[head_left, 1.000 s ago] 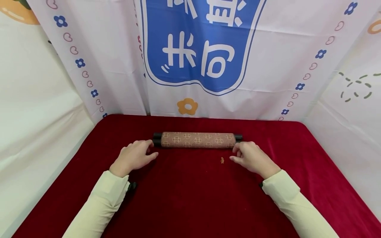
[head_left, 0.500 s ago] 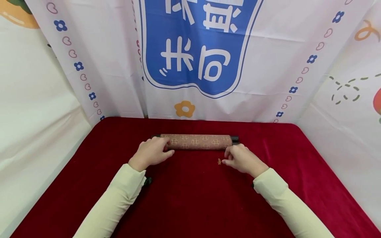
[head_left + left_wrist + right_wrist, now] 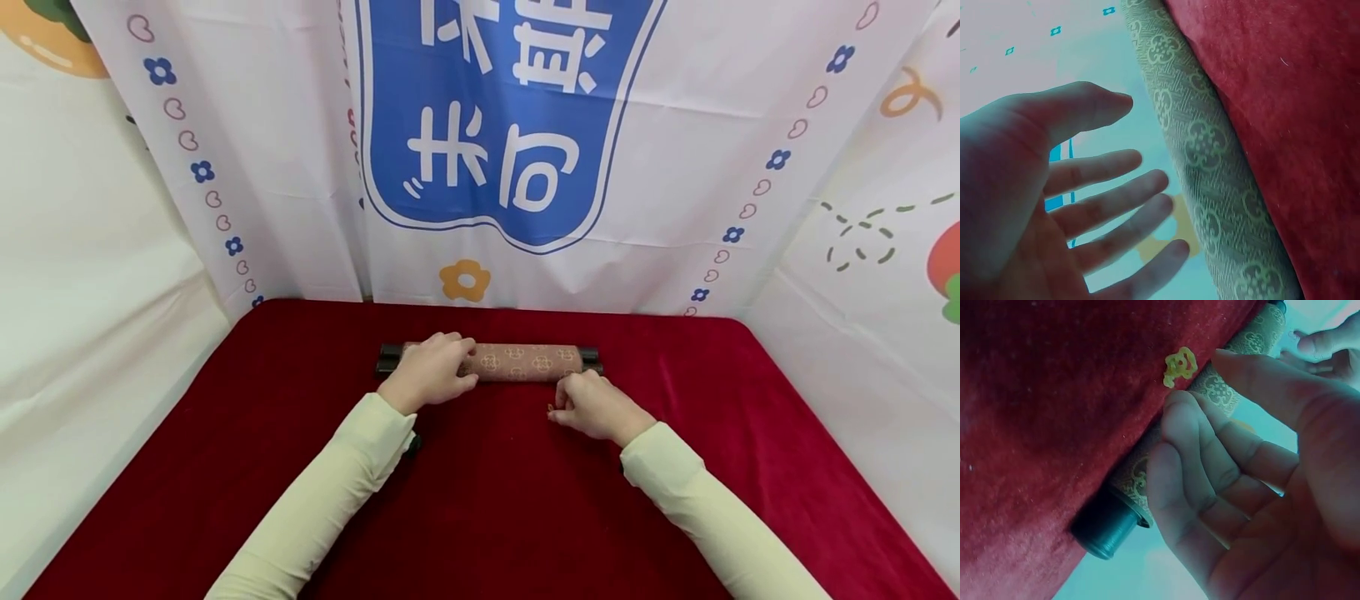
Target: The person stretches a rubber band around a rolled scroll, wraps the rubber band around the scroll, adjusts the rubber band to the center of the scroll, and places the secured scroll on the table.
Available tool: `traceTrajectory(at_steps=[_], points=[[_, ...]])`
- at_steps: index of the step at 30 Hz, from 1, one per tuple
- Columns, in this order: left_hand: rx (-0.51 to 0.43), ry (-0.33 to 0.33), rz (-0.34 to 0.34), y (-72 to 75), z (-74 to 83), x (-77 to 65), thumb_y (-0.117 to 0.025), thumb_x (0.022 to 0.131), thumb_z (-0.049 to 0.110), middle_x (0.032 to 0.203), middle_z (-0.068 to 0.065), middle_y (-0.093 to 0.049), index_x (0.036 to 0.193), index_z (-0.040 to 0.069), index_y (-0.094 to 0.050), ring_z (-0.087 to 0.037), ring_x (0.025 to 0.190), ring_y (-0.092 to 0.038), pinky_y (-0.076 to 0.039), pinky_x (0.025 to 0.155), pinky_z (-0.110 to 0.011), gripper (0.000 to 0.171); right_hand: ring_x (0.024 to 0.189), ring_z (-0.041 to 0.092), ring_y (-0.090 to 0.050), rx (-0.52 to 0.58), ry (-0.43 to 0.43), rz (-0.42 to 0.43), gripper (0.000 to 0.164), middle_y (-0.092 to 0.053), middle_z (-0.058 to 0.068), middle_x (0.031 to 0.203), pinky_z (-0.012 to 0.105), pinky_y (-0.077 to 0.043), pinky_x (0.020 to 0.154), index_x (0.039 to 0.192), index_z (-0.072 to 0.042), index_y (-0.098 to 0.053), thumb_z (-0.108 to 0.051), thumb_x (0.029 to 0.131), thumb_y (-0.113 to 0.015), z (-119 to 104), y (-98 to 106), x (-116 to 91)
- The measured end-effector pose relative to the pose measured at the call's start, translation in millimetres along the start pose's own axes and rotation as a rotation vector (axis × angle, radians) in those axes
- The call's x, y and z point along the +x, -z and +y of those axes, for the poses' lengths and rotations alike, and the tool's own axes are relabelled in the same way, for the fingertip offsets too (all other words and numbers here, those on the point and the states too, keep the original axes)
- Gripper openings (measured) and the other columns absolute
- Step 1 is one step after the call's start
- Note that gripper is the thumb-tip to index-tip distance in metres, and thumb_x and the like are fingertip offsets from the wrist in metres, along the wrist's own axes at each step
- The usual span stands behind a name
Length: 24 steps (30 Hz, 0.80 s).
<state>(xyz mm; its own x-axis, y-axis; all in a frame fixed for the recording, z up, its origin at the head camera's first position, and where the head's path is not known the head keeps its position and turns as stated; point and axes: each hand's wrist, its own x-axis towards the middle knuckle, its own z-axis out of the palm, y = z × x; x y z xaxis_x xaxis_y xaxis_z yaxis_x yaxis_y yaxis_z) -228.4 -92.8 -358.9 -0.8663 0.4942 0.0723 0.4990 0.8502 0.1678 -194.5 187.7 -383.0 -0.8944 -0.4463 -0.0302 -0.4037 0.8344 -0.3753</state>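
Note:
A rolled-up scroll (image 3: 521,363) in brown patterned cloth with black rod ends lies across the red cloth. My left hand (image 3: 431,372) is over its left part in the head view; in the left wrist view the spread fingers (image 3: 1129,206) hold nothing. Near the scroll's right end, my right hand (image 3: 597,406) has loosely bent fingers. Just beyond its fingertips lies a small yellow, looped, cord-like piece (image 3: 1180,365), mostly hidden by the hand in the head view. A gap shows between thumb and forefinger in the right wrist view.
The table is covered by a dark red velvety cloth (image 3: 480,500). Behind it hangs a white printed curtain (image 3: 675,167) with a blue panel (image 3: 510,108), and pale fabric walls stand at left (image 3: 90,250) and right (image 3: 862,333).
My left hand has moved right, from the scroll's left end to over its body. My right hand has shifted left, up to the small yellow piece. The scroll stays in place.

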Motion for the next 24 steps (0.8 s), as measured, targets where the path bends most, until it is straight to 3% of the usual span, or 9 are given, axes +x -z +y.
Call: traceTrajectory(at_steps=[11,16,24], points=[[0.003,-0.032,-0.067,-19.8,13.3,35.5,-0.074,0.099,0.03,0.148,-0.012,-0.055,0.15,0.011,-0.055,-0.034,0.139,-0.051,-0.051,0.106,-0.055,0.058,0.055,0.008,-0.053,-0.033,-0.012,-0.023,0.021,-0.059,-0.005,0.062,0.025,-0.047,0.059,0.076,-0.012,-0.067,-0.013,0.094,-0.079,2.7,-10.0,7.9],[0.046,-0.025,-0.097,-29.0,15.1,48.2,-0.074,0.098,0.032,0.147,-0.01,-0.056,0.149,0.014,-0.056,-0.033,0.138,-0.051,-0.048,0.108,-0.056,0.057,0.056,0.008,-0.053,-0.053,0.001,-0.025,0.019,-0.06,-0.005,0.063,0.025,-0.047,0.06,0.077,-0.012,-0.068,-0.01,0.094,-0.078,2.2,-11.3,10.3],[0.038,-0.024,-0.13,-33.0,20.2,64.2,-0.077,0.095,0.032,0.148,-0.011,-0.057,0.149,0.014,-0.056,-0.035,0.137,-0.052,-0.045,0.11,-0.061,0.06,0.061,0.009,-0.055,-0.093,0.02,-0.012,0.016,-0.064,-0.004,0.072,0.027,-0.05,0.063,0.079,-0.012,-0.069,-0.005,0.092,-0.076,2.7,-10.3,14.6]])
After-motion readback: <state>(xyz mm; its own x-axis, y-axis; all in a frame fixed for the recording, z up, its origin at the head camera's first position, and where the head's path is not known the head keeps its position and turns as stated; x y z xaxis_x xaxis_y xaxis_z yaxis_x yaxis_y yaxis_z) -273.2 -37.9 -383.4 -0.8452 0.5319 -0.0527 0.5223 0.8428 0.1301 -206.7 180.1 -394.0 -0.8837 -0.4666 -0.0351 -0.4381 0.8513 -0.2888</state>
